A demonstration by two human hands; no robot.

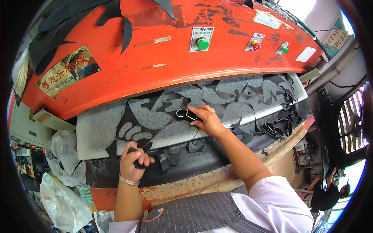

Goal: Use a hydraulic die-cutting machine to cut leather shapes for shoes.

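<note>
Small curved metal die [187, 113], pale-rimmed with a cross-strut, is being held against a black sheet [194, 94] riddled with cut-outs. Dark piece [139, 164] is being gripped lower left, mostly covered.

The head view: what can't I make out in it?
In the head view:
Dark piece: its full shape, hidden by the left hand curled around it.
Metal frame: its near end, covered by the right hand.
Red machine: its top, cut off by the upper edge.
Distant person: too small to see details.
</note>
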